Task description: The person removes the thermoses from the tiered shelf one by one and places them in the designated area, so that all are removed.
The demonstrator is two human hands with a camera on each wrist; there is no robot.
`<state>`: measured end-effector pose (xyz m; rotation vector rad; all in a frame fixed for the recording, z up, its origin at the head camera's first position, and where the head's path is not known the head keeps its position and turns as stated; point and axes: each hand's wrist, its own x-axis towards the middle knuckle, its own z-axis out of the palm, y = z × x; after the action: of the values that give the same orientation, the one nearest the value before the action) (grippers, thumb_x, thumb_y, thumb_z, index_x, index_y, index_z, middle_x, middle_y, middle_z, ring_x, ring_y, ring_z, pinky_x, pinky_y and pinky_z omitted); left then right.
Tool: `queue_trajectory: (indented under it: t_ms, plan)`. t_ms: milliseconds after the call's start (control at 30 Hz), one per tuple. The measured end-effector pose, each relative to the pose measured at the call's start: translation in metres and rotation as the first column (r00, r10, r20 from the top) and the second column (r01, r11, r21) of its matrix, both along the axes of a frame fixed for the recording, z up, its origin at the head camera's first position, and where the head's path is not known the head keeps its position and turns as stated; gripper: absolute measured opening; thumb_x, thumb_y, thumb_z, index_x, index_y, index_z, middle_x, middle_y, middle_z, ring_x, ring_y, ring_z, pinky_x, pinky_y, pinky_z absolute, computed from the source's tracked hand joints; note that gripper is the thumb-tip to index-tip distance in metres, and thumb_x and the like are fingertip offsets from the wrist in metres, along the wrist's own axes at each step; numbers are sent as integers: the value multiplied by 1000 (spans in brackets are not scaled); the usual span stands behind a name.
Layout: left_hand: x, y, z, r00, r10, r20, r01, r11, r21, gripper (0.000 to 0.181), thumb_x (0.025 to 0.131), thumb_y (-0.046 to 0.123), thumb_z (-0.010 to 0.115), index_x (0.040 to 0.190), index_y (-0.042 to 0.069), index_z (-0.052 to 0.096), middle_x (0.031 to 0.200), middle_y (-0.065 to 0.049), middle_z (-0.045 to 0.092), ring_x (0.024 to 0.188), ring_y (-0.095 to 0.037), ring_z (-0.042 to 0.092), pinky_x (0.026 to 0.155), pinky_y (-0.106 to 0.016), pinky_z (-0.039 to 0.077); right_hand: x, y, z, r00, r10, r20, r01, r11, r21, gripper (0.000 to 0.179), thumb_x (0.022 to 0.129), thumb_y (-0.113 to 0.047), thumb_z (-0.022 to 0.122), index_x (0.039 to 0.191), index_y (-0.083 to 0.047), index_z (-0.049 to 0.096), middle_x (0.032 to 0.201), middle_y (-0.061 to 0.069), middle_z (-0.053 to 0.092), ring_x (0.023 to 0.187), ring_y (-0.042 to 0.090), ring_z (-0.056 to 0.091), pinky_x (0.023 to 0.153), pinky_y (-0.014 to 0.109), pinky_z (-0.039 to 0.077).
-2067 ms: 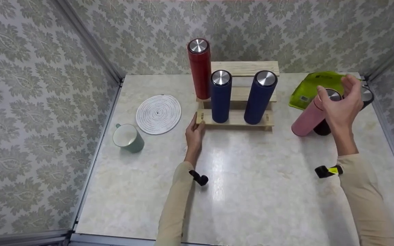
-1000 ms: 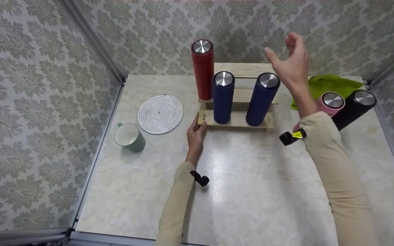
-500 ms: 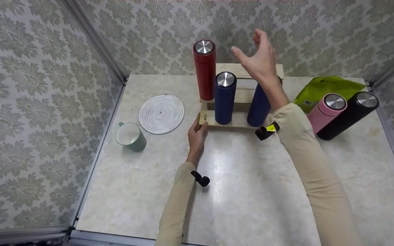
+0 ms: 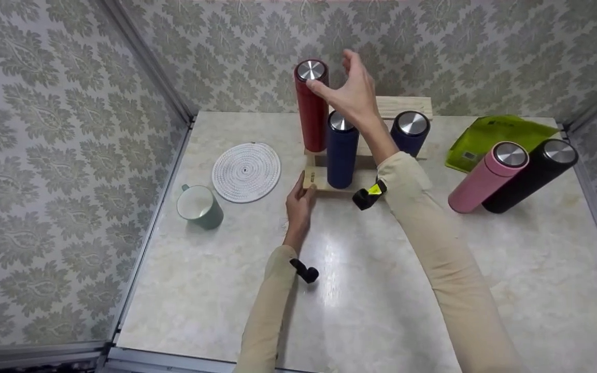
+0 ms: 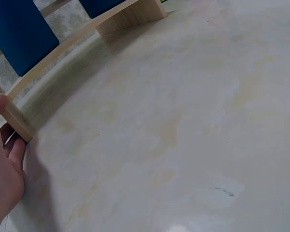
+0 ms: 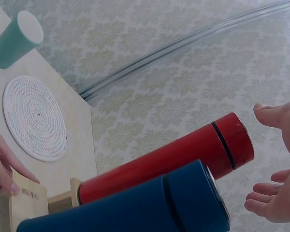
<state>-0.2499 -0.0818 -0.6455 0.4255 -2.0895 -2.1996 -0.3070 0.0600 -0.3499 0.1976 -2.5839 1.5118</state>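
Observation:
My left hand (image 4: 299,210) grips the front left corner of a wooden tiered rack (image 4: 317,181); in the left wrist view its thumb lies on the board and the fingers go round the end piece. Above the rack, my right hand (image 4: 353,98) is spread, thumb and fingers apart, beside the cap of a red thermos bottle (image 4: 313,114). The right wrist view shows a gap between that hand and the red bottle. Two blue bottles stand on the lower tier: the left one (image 4: 341,155) under my right hand, the other (image 4: 410,135) partly hidden by my right forearm.
A pink bottle (image 4: 480,184) and a black bottle (image 4: 526,178) stand on the right, before a green bag (image 4: 485,134). On the left are a round white woven mat (image 4: 246,173) and a green mug (image 4: 208,212). A patterned wall (image 4: 257,57) rises close behind the rack.
My right hand has left the pink bottle at the right and swung left across the rack to the red bottle. The left hand has stayed on the rack's corner.

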Motion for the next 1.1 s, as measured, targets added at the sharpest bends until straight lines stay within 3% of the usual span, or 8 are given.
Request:
queue_trajectory:
  t_ms: [467, 700, 1100]
  plan:
    - [2, -1, -1, 1000, -12, 1, 12, 1000, 28, 59, 99, 26, 62, 155, 24, 43, 160, -3, 43, 145, -18, 45, 114, -35, 46, -12, -22, -13, 997, 54, 60, -56, 998, 25, 92, 87, -41, 77, 158, -8, 27, 156, 12, 45, 143, 21, 45, 119, 35, 41]
    - [-1, -2, -3, 1000, -9, -12, 9, 1000, -6, 58, 99, 25, 63, 154, 24, 45, 157, -3, 47, 144, -20, 47, 115, -36, 45, -18, -24, -17, 998, 59, -8, -59, 998, 7, 71, 90, -31, 77, 149, -8, 45, 146, 10, 56, 133, 20, 56, 109, 32, 50]
    - [-1, -2, -3, 1000, 9, -21, -8, 1000, 13, 58, 98, 24, 66, 153, 23, 47, 157, -3, 47, 143, -20, 48, 113, -36, 47, -15, -11, -15, 996, 40, -79, -42, 999, -22, 67, 89, -27, 78, 145, -5, 49, 142, 13, 60, 130, 20, 59, 107, 28, 50]
